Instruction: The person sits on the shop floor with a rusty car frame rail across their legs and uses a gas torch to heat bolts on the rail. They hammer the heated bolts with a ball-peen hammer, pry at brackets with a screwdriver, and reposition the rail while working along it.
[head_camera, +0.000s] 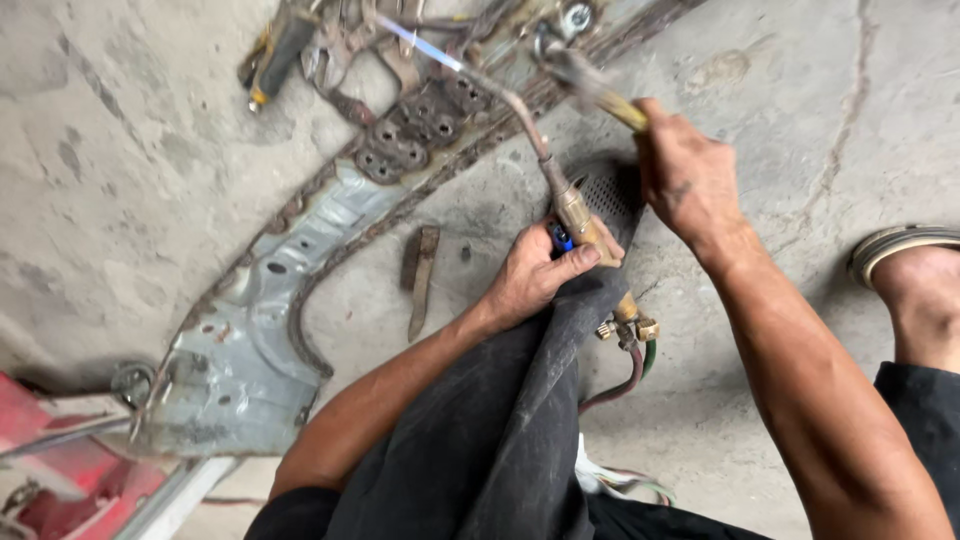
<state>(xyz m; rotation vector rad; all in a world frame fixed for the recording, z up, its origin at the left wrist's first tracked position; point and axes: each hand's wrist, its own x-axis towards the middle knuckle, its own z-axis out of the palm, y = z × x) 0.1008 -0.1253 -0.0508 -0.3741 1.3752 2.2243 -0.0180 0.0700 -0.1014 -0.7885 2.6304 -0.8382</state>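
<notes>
Concrete floor (760, 150); left hand (535, 275) grip clenched on torch (560, 190), nozzle up-left.

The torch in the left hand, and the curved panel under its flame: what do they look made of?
Torch: apparently brass body with a coppery neck, dull yellow and reddish-brown tones. Curved panel: likely sheet steel, grey-blue paint with punched holes and rusty-brown edges.

Left hand (535, 275) grips brass torch (560, 190); blue flame (420, 45) at tip, over rusted metal panel (260, 320) on concrete floor (120, 180). Right hand (690, 180) holds hammer (590, 85), blurred.
</notes>
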